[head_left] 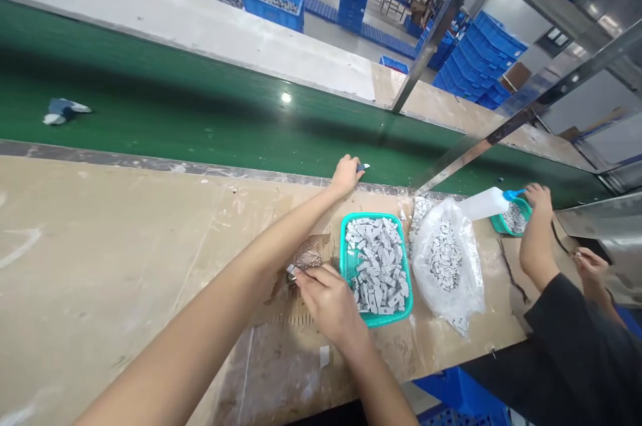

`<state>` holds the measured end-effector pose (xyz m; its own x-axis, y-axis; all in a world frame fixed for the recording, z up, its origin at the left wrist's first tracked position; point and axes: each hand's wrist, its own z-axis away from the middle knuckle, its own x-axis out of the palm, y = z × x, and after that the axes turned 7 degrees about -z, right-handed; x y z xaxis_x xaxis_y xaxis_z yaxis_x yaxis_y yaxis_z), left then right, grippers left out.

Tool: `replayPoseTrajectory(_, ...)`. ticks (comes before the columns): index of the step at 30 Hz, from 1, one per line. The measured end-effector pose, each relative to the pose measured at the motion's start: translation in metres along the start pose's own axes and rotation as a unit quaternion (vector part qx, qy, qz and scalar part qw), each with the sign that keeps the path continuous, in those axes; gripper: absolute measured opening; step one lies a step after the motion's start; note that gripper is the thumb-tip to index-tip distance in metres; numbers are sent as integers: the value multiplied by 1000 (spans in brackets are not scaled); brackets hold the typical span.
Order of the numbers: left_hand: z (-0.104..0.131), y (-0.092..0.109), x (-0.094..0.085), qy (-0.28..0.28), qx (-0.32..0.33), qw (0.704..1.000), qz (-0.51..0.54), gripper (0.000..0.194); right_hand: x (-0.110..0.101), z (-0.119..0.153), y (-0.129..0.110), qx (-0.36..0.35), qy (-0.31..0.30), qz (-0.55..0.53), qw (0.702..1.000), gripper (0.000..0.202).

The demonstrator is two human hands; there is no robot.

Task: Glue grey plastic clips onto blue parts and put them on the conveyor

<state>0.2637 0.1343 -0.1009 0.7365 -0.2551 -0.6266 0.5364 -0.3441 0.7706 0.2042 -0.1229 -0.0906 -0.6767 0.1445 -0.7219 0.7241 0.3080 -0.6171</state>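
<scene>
My left hand [347, 174] reaches out to the near edge of the green conveyor belt, its fingers closed on a small dark-blue and white piece [362, 167]. Nearer to me, my right hand [324, 295] pinches a small grey piece [291, 270] over a dark, worn patch of the table. Just right of that hand stands a teal basket [343, 259] holding several grey plastic parts [378, 265]. A clear plastic bag [446, 265] of small grey-white parts lies beyond the basket.
Along the table [125, 232] runs the green belt [200, 125], with a blue-white object [65, 110] at far left. At right, a co-worker's hands [539, 197] are near a white bottle [484, 204] and a small teal basket [496, 224]. A metal frame post [451, 164] crosses the belt.
</scene>
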Motion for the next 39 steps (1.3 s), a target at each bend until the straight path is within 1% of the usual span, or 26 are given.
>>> replayPoseTrajectory(1,1,-5,-6,12,-6,1000,19,14,-1,0,0,1,4,-7,1000,31)
replayPoseTrajectory(3,7,-16,-25,37,-19,998,51,19,-1,2,2,2,18,-32,999,31)
replayPoseTrajectory(5,24,-29,-50,62,-30,992,108,26,0,4,4,5,37,-58,998,32)
replayPoseTrajectory(6,36,-36,-65,76,-30,985,154,30,1,5,6,6,43,-66,997,33)
replayPoseTrajectory(7,52,-43,-81,90,-28,974,205,34,2,6,7,4,44,-70,997,34)
replayPoseTrajectory(9,91,-55,-112,111,-17,949,294,41,4,6,9,-6,39,-69,997,34)
replayPoseTrajectory(11,137,-63,-139,104,-20,943,315,43,3,5,8,-14,42,-71,996,32)
replayPoseTrajectory(13,183,-65,-158,89,-47,943,316,46,0,3,5,1,59,-91,994,31)
replayPoseTrajectory(14,204,-65,-164,84,-71,941,321,50,-2,2,3,17,70,-108,992,30)
replayPoseTrajectory(15,222,-64,-167,87,-100,932,337,54,-5,1,1,37,78,-127,988,29)
replayPoseTrajectory(17,252,-59,-165,92,-164,895,405,54,-10,0,-3,73,95,-163,979,25)
replayPoseTrajectory(19,271,-54,-156,85,-215,849,474,47,-14,-1,-5,93,111,-186,972,22)
replayPoseTrajectory(20,277,-52,-150,75,-233,832,497,45,-15,0,-6,95,117,-193,970,21)
replayPoseTrajectory(21,283,-49,-143,66,-247,822,508,44,-16,0,-7,96,124,-198,968,21)
replayPoseTrajectory(22,287,-47,-136,59,-256,820,509,44,-17,0,-7,95,131,-202,966,21)
replayPoseTrajectory(23,290,-45,-130,54,-259,823,502,43,-18,1,-7,94,136,-205,965,21)
replayPoseTrajectory(25,295,-40,-120,42,-252,842,476,40,-20,3,-8,91,139,-209,964,22)
replayPoseTrajectory(28,300,-32,-113,17,-234,867,441,37,-23,5,-9,75,121,-216,966,22)
replayPoseTrajectory(33,303,-25,-113,11,-228,868,441,32,-23,8,-9,34,86,-236,967,21)
replayPoseTrajectory(39,304,-23,-112,23,-235,873,426,31,-21,7,-8,13,61,-252,966,26)
